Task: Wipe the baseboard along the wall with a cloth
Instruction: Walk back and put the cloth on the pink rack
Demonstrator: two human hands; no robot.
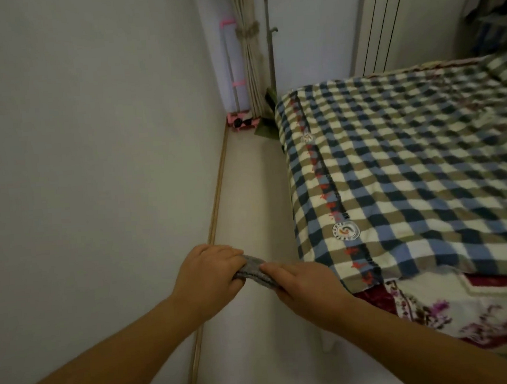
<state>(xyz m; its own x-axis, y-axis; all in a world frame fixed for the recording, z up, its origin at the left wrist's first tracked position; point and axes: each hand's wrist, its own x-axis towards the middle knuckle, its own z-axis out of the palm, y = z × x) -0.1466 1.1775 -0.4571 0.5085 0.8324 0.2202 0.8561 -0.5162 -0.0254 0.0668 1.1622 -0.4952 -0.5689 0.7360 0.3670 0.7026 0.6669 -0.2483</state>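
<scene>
The cloth point(252, 271) is a small grey piece with a knitted look, bunched into a short roll and held between both hands, left hand point(207, 273) gripping its left end, right hand point(307, 287) pinching its right end. It sits above the pale floor, just right of the baseboard point(217, 200). That baseboard is a thin tan wooden strip at the foot of the white wall, running from the near left to the far corner.
</scene>
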